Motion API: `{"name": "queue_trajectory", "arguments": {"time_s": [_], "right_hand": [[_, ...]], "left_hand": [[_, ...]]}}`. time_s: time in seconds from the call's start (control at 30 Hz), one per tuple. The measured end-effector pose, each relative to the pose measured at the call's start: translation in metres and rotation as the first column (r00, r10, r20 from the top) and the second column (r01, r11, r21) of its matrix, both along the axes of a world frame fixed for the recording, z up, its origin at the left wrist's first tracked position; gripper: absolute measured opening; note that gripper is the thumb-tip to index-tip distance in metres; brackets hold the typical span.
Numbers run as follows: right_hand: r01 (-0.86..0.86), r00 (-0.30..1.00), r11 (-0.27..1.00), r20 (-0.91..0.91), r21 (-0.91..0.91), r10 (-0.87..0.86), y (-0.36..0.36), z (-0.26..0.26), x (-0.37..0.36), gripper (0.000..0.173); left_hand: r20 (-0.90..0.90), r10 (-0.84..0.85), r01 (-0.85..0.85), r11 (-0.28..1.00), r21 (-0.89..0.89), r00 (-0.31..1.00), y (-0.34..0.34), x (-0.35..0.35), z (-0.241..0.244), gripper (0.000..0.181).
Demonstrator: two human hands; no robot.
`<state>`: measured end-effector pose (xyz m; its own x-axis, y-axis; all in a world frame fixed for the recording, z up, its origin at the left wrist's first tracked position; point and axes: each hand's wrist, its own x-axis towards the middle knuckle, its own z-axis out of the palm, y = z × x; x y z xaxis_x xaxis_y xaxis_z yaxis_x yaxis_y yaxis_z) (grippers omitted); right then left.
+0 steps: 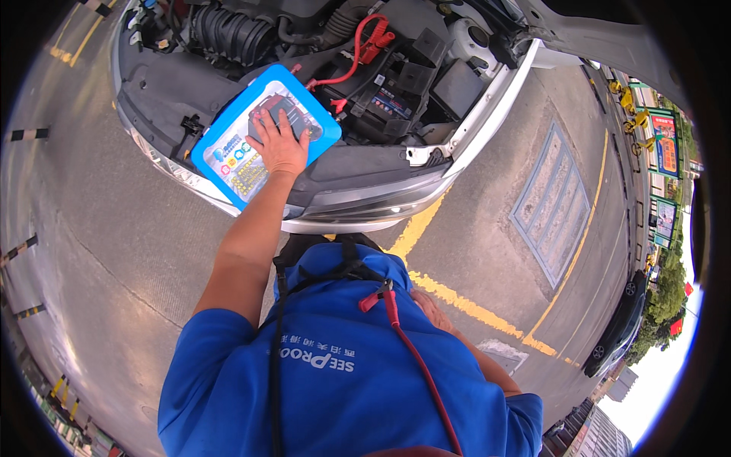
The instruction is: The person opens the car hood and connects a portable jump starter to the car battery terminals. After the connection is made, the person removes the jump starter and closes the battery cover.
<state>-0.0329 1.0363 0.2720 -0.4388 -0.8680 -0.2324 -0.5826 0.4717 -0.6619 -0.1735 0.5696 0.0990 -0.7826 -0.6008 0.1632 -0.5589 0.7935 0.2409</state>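
Note:
My left hand (280,145) lies palm down, fingers apart, on a flat blue-edged case (317,108) with a printed face. That case rests tilted across the front edge of a white car's open engine bay. Beyond it, a red cable (357,60) curves up to red clamps (377,44). A small red clip (338,105) sits near the car battery (391,103). At my waist on the right, my right hand (432,310) is partly hidden by my blue shirt; its fingers are not visible. A red-handled clamp (384,297) on a red cable hangs against my shirt.
The front bumper (365,227) is just before my legs. A black ribbed air intake hose (231,34) runs along the far left of the bay. To the right, a metal drain grate (551,205) and yellow painted lines (462,303) mark the ground. A dark car (617,325) is parked farther off.

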Motion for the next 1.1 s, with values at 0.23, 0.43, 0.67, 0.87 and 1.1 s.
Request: {"name": "queue_trajectory", "arguments": {"time_s": [0.23, 0.43, 0.67, 0.87, 1.1], "right_hand": [[-0.060, 0.996, 0.998, -0.071, -0.028, 0.058, 0.004, -0.006, 0.002, 0.067], [-0.072, 0.995, 0.995, -0.067, -0.067, 0.067, 0.004, -0.007, -0.002, 0.070], [-0.106, 0.994, 0.993, 0.001, 0.044, 0.106, 0.005, -0.006, -0.005, 0.070], [-0.249, 0.968, 0.949, 0.040, 0.191, 0.246, -0.010, 0.023, -0.043, 0.080], [0.123, 0.925, 0.989, -0.369, 0.077, -0.087, -0.125, 0.101, -0.221, 0.046]], "left_hand": [[0.002, -0.002, 0.002, 1.000, -0.009, 1.000, 0.000, 0.000, -0.001, 0.079], [0.001, -0.001, 0.001, 1.000, 0.002, 1.000, 0.000, 0.001, 0.001, 0.079], [-0.002, 0.005, -0.005, 1.000, 0.028, 1.000, 0.000, 0.001, 0.002, 0.078], [0.031, 0.008, -0.009, 0.999, 0.035, 0.999, 0.002, 0.000, 0.007, 0.077], [0.039, 0.015, -0.020, 0.991, 0.130, 0.999, -0.007, 0.003, 0.012, 0.077]]}}
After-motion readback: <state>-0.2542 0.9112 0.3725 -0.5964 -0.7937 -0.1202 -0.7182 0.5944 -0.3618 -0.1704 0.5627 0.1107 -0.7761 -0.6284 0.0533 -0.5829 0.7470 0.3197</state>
